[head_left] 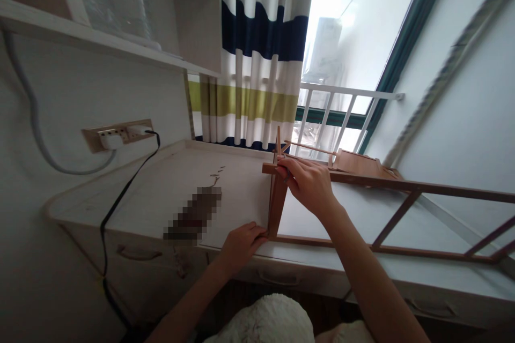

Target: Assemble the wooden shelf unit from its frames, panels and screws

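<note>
Though slim-barred, long brown frame (396,220)

Both forearms (362,257), slim and smooth, are bare from the wrists to where they leave view, at 7 and 5 o'clock. The left hand (243,244) and right hand (308,182) are bare too, the right with a thin greyish band (287,174), apparently a ring. At 6 o'clock bulges off-white fluff (265,321), rounded; whether it is worn is unclear.
</note>
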